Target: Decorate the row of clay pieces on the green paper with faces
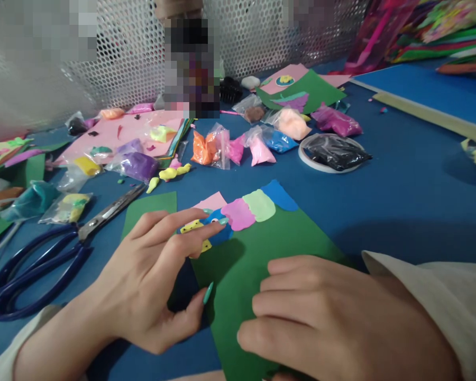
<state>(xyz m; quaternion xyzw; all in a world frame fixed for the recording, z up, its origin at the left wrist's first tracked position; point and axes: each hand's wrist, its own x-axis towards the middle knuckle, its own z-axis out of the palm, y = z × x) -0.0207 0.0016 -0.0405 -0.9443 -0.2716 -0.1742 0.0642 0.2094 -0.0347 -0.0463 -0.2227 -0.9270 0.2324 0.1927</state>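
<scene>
Blue surface [384, 201] carries the work, backed by a perforated panel [246, 39]. On it the left hand [154, 275] has its grip wide: 2 fingertips rest at a blue patch [222, 236] while the thumb stands apart by the left edge of the green sheet [257, 275], so it seems to press or steady rather than pinch. Over the sheet's near part is the right hand [321, 312], fingers curled; I cannot tell whether its grip holds anything, but it may stop the paper sliding. Beside the blue patch, partly under the fingers, is a dotted yellow patch [192, 226]. To the right, along the sheet's far edge, run a pink patch [239, 215], a pale green patch [259, 205] and a blue end piece [280, 194], set edge to edge, probably to read as 1 band. Farther left, scissors [84, 230] lie slightly apart, handles toward the person, perhaps for easy reach. Beyond the sheet lie yellow lumps [174, 172], an orange packet [204, 149] and a purple packet [139, 166], likely bagged against drying. A black packet [335, 152] rests on a white lid [306, 159].
</scene>
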